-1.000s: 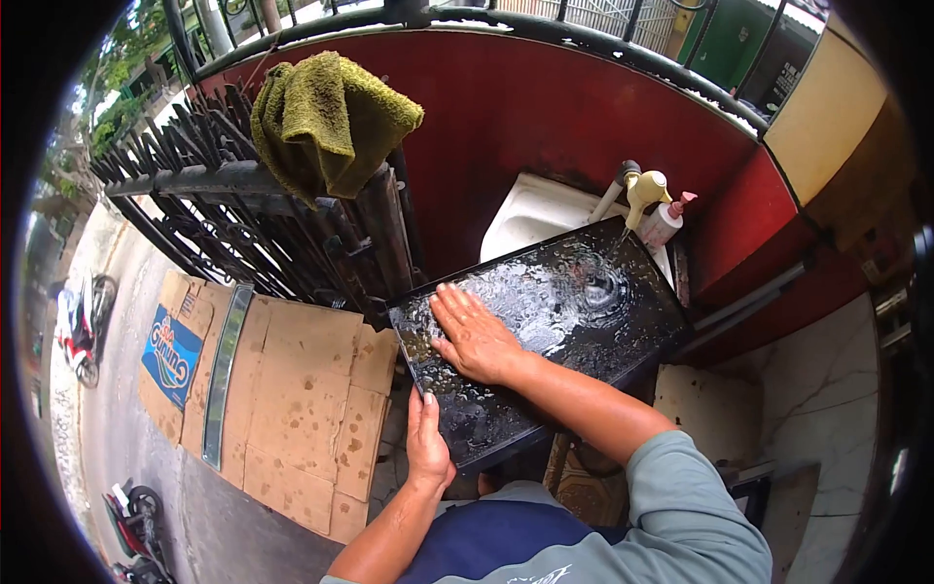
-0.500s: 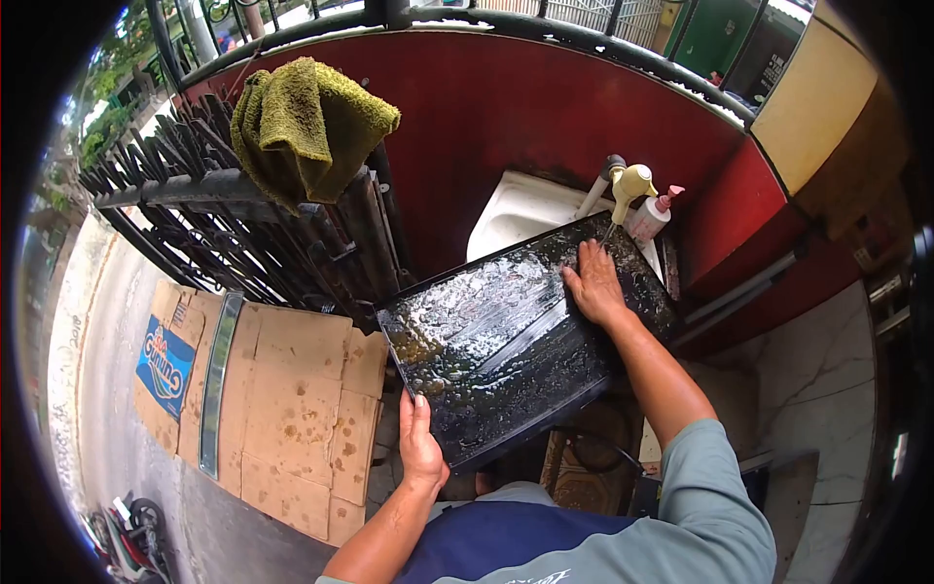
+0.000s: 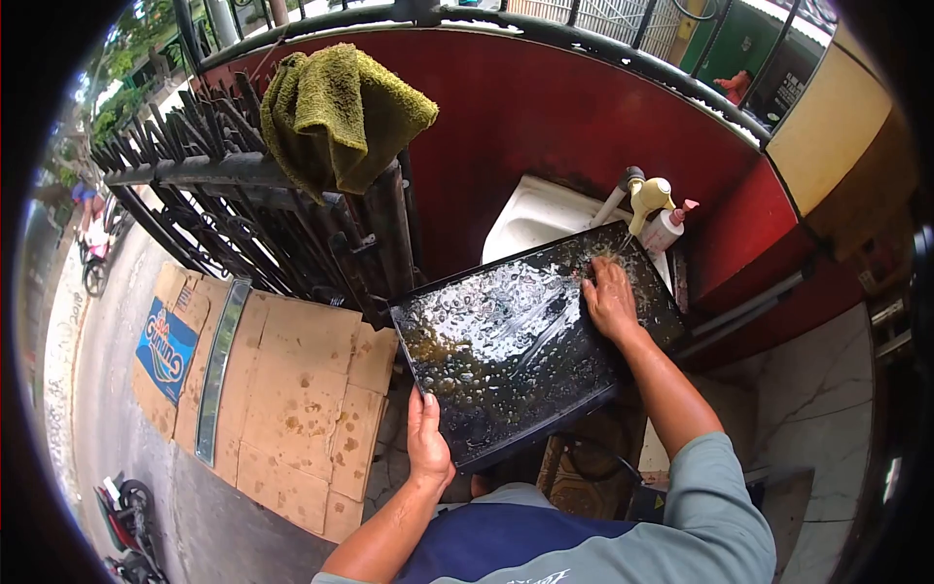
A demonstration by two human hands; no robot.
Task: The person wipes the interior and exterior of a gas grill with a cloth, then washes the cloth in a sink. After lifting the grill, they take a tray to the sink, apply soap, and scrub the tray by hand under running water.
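A wet, black rectangular tray (image 3: 525, 370) lies tilted over the white sink (image 3: 520, 229), its surface covered with water and pale suds-like patches. My left hand (image 3: 428, 443) grips its lower left edge, thumb on top and the other fingers hidden underneath. Flat on the upper right of the tray rests my right hand (image 3: 611, 300), fingers stretched out. Just beyond those fingertips, a thin stream runs from the cream-coloured tap (image 3: 650, 198) onto the tray. Beside the tap stands a pump bottle (image 3: 664, 232) with a pink top.
A yellow-green towel (image 3: 336, 117) hangs over the black metal gate (image 3: 224, 175) at left. Flattened cardboard (image 3: 292, 399) with a metal strip (image 3: 222, 370) lies below it. A red wall (image 3: 506, 107) rises behind the sink. Motorbikes (image 3: 131, 526) are on the street side.
My right hand has slid slightly along the tray, staying flat near the stream. The view has shifted a little, and a motorbike with a rider now shows on the street at left.
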